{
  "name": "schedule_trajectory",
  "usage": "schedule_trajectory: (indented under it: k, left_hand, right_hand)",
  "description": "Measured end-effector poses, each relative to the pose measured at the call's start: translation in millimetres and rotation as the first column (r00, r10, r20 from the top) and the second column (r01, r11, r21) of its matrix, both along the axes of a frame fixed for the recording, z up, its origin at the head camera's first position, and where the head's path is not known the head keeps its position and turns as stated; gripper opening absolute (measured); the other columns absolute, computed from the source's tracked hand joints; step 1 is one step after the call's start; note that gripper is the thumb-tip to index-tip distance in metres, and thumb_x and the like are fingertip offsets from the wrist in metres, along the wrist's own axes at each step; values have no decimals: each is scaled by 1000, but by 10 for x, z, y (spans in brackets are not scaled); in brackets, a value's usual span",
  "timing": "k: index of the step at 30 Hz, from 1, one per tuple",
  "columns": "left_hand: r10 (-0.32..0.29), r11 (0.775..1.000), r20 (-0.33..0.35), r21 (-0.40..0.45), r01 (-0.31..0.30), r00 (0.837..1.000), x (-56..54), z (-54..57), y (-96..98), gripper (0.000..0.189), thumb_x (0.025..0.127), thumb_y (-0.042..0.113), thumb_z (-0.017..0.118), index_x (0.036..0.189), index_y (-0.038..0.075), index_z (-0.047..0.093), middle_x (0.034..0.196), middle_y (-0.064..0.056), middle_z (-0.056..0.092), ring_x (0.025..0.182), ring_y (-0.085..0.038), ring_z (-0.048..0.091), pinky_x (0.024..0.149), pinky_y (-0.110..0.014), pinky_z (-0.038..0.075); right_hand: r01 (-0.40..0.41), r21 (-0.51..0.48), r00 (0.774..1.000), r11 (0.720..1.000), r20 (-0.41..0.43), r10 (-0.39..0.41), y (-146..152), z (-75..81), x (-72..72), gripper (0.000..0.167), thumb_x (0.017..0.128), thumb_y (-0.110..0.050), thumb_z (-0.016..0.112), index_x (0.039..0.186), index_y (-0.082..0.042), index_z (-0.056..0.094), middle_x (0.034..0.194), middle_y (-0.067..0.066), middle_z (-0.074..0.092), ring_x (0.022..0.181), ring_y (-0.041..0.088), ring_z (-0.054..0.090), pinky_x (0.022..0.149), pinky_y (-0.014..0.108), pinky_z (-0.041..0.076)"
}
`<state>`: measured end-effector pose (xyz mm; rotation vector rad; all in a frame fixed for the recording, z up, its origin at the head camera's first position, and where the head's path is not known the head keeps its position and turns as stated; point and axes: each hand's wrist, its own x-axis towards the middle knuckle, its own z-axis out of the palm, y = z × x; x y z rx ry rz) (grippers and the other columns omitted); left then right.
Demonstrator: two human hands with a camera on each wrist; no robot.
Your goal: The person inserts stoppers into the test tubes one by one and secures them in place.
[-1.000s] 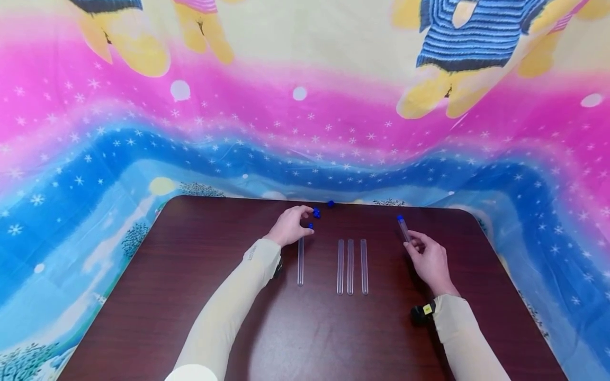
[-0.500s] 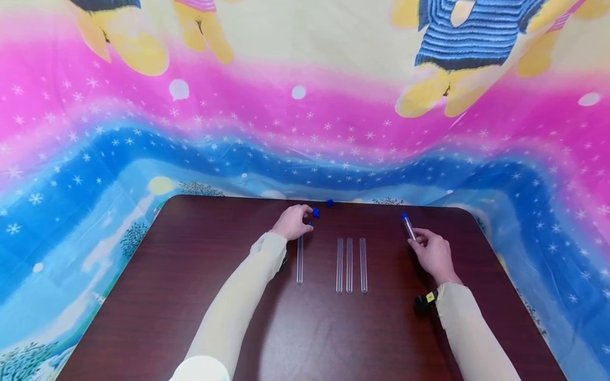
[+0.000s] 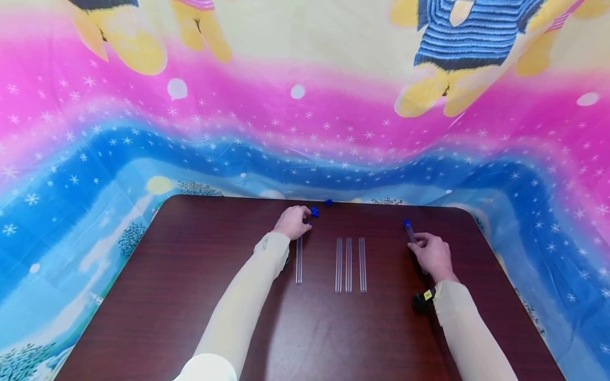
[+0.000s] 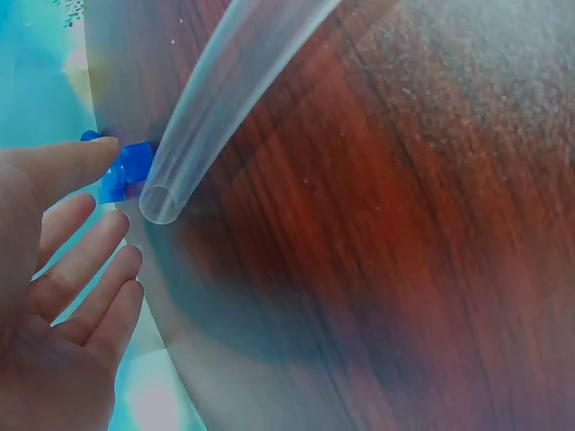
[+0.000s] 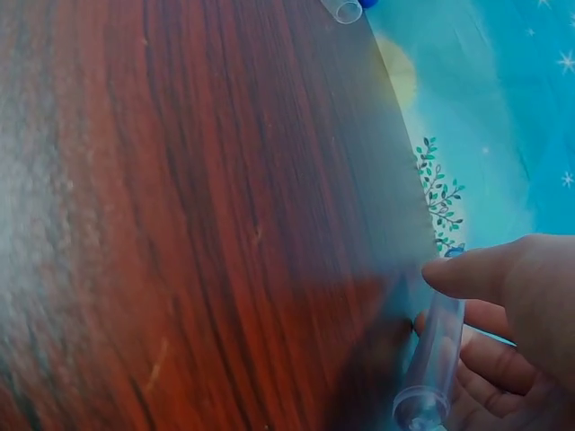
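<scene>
My right hand (image 3: 432, 256) pinches a clear test tube (image 5: 440, 346) with a blue cap (image 3: 407, 223) at its far end, over the right part of the table. On the left, my left hand (image 3: 293, 222) reaches beside a small cluster of blue caps (image 3: 315, 211), its thumb and fingers spread with nothing between them. One more blue cap (image 3: 310, 223) shows at a fingertip, mostly hidden. Below that hand lies a clear test tube (image 3: 298, 264); its open end (image 4: 162, 205) points at the caps in the left wrist view.
Three clear test tubes, left (image 3: 339, 264), middle (image 3: 349, 264) and right (image 3: 362, 264), lie side by side mid-table. A lone blue cap (image 3: 329, 202) sits at the back edge of the dark wooden table (image 3: 310, 333). A printed cloth (image 3: 295, 137) hangs behind it.
My right hand has moved slightly right with the capped test tube, whose tilt has varied. The left hand has barely shifted beside the caps.
</scene>
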<state>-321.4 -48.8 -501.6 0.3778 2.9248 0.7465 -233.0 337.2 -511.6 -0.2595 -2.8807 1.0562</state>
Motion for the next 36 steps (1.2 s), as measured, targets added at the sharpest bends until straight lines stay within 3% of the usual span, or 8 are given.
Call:
schedule_trajectory:
  k: [6,13,26,29,36]
  left_hand:
    - [1,1000,19,-13,-1,1000,14,-30,21,40,92,19,79,130,11,68,118,-6,67,108,-21,62,91,-37,51]
    - [-22,1000,34,-5,22,999,35,13,52,33,93,15,77,125,10,72,114,-6,69,105,-20,63,88,-36,53]
    - [-61,996,8,-57,62,998,52,10,105,27,100,15,69,126,9,73,132,-9,63,125,-26,57,101,-38,48]
    - [-56,998,-11,-41,56,998,47,15,115,26,100,19,69,123,9,75,128,-9,66,122,-26,59,99,-37,49]
    - [-37,999,-41,14,37,998,29,14,113,20,96,26,74,110,12,79,106,-2,74,99,-20,68,86,-36,54]
  right_hand:
    - [2,11,999,1000,45,-2,7,-19,-4,43,99,-19,68,133,6,59,88,15,64,47,22,59,46,39,52]
    - [14,-10,997,1000,76,-13,-9,-39,-8,44,99,-20,69,135,4,59,87,14,62,49,23,59,47,39,53]
    - [7,33,999,999,48,-8,-40,-55,0,41,98,-19,71,131,4,62,84,13,64,50,22,58,53,37,50]
    - [4,40,999,999,45,-6,-39,-55,0,41,98,-19,70,130,4,62,84,13,64,51,22,58,53,37,50]
    - [7,33,999,999,43,-8,-22,-52,-4,41,98,-20,71,130,4,62,85,13,64,53,22,58,52,36,50]
